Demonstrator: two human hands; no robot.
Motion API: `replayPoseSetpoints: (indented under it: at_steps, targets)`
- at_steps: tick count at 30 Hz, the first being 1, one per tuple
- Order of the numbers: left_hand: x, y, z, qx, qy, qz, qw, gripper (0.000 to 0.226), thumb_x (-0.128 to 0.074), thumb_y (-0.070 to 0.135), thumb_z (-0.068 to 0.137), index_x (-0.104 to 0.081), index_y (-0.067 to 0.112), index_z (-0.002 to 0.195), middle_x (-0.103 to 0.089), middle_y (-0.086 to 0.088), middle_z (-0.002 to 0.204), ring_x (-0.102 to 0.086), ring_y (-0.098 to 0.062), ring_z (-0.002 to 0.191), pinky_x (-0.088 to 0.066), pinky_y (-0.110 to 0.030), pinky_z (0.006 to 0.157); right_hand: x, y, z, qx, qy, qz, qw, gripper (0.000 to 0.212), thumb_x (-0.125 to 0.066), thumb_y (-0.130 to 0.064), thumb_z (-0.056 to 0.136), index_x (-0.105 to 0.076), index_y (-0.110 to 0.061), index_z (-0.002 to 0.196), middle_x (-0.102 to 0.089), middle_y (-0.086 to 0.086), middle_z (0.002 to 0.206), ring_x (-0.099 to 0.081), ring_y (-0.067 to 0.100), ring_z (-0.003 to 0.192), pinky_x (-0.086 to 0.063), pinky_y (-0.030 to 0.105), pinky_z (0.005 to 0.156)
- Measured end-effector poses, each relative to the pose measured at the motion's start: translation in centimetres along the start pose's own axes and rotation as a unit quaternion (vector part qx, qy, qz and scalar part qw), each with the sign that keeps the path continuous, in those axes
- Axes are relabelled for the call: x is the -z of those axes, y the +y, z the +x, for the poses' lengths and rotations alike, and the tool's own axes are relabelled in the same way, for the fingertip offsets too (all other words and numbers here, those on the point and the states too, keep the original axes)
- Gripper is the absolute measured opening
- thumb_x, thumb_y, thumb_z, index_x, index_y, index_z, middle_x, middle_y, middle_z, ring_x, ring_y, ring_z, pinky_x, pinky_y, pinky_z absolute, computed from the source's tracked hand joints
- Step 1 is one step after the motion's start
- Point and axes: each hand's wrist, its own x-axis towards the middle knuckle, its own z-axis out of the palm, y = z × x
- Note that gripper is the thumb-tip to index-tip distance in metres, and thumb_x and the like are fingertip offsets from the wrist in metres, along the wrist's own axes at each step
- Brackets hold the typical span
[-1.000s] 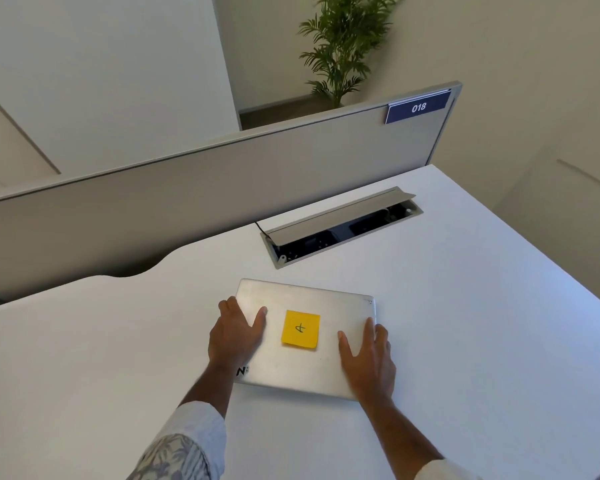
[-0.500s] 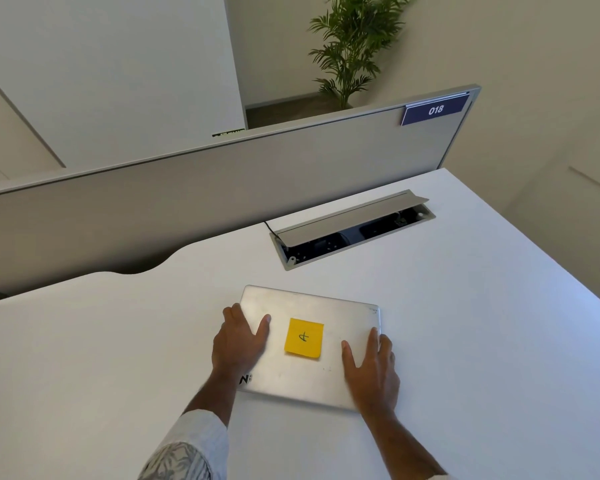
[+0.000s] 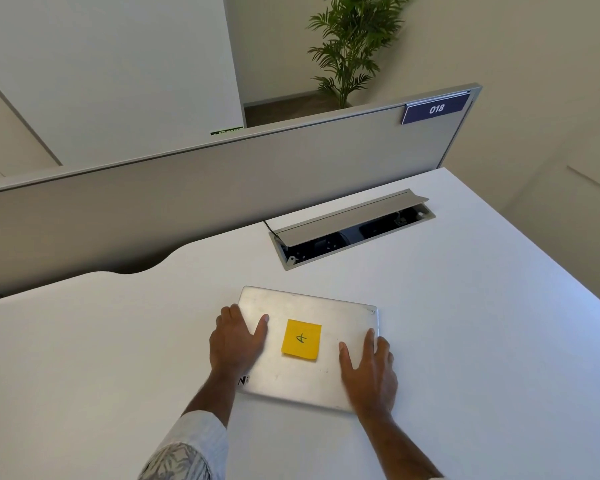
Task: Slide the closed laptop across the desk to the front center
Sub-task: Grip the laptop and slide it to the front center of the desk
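A closed silver laptop (image 3: 302, 306) lies flat on the white desk (image 3: 465, 341), a little right of the middle and slightly skewed. A yellow sticky note (image 3: 301, 339) with a handwritten mark is stuck on the middle of its lid. My left hand (image 3: 236, 341) presses flat on the lid's left part, with its fingers over the left edge. My right hand (image 3: 369, 372) presses on the right part, with its outer fingers wrapped around the right edge. Both hands cover the laptop's near corners.
An open cable box (image 3: 354, 230) with a raised grey flap is sunk into the desk just beyond the laptop. A grey partition (image 3: 222, 188) with a "018" label (image 3: 435, 109) closes off the far edge. The desk's right edge runs diagonally. A potted plant (image 3: 350, 46) stands behind.
The laptop has slid a little toward me, away from the cable box, with both hands still on its lid. The view has shifted slightly.
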Motion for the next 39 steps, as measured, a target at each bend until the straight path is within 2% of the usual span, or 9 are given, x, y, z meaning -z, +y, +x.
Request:
replayPoseSetpoints:
  at_steps: [5, 10, 16, 24, 30, 39]
  targets:
    - [0.11, 0.1, 0.11, -0.008, 0.008, 0.006, 1.0, 0.053, -0.063, 0.055, 0.086, -0.052, 0.004, 0.094, -0.054, -0.013, 0.089, -0.055, -0.037, 0.083, -0.049, -0.043, 0.059, -0.1, -0.12, -0.06, 0.0, -0.006, -0.006, 1.0, 0.071, -0.058, -0.057, 0.089, -0.049, -0.007, 0.139, -0.057, 0.014, 0.122, -0.06, 0.033, 0.098, -0.058, 0.042, 0.063]
    - [0.16, 0.06, -0.06, -0.002, 0.01, -0.001, 1.0, 0.06, -0.045, 0.064, 0.085, -0.051, 0.005, 0.093, -0.053, -0.012, 0.089, -0.054, -0.035, 0.082, -0.049, -0.043, 0.06, -0.12, -0.28, -0.2, 0.0, -0.01, -0.012, 1.0, 0.071, -0.059, -0.057, 0.089, -0.05, -0.007, 0.138, -0.058, 0.014, 0.121, -0.059, 0.033, 0.096, -0.057, 0.042, 0.063]
    - [-0.01, -0.07, -0.12, -0.003, 0.02, 0.007, 1.0, 0.059, -0.047, 0.062, 0.084, -0.054, 0.004, 0.092, -0.052, -0.012, 0.09, -0.053, -0.035, 0.081, -0.048, -0.043, 0.063, 0.07, -0.4, -0.16, -0.002, -0.017, -0.02, 1.0, 0.072, -0.057, -0.058, 0.089, -0.049, -0.007, 0.139, -0.057, 0.014, 0.122, -0.058, 0.033, 0.098, -0.058, 0.042, 0.064]
    - [0.16, 0.25, 0.06, 0.015, -0.011, 0.023, 1.0, 0.057, -0.055, 0.059, 0.089, -0.055, 0.002, 0.098, -0.052, -0.012, 0.097, -0.053, -0.034, 0.089, -0.05, -0.043, 0.067, 0.56, -0.82, -0.29, -0.013, -0.029, -0.046, 0.998, 0.074, -0.044, -0.06, 0.094, -0.04, -0.009, 0.146, -0.051, 0.013, 0.133, -0.055, 0.031, 0.106, -0.056, 0.041, 0.071]
    - [0.78, 0.53, 0.15, 0.026, -0.04, 0.054, 0.997, 0.063, -0.049, 0.063, 0.09, -0.057, 0.002, 0.104, -0.054, -0.011, 0.102, -0.053, -0.031, 0.093, -0.049, -0.043, 0.07, 0.84, -0.82, -0.21, -0.015, -0.042, -0.057, 0.997, 0.076, -0.034, -0.064, 0.095, -0.03, -0.014, 0.151, -0.044, 0.008, 0.142, -0.049, 0.027, 0.117, -0.054, 0.039, 0.078]
    - [0.82, 0.82, -0.3, 0.043, -0.035, 0.063, 0.996, 0.063, -0.046, 0.064, 0.091, -0.057, 0.003, 0.104, -0.054, -0.011, 0.101, -0.053, -0.03, 0.092, -0.047, -0.043, 0.071, 0.07, -0.36, -0.37, -0.006, -0.02, -0.02, 1.0, 0.072, -0.047, -0.059, 0.093, -0.039, -0.009, 0.145, -0.051, 0.013, 0.131, -0.054, 0.032, 0.104, -0.055, 0.042, 0.067]
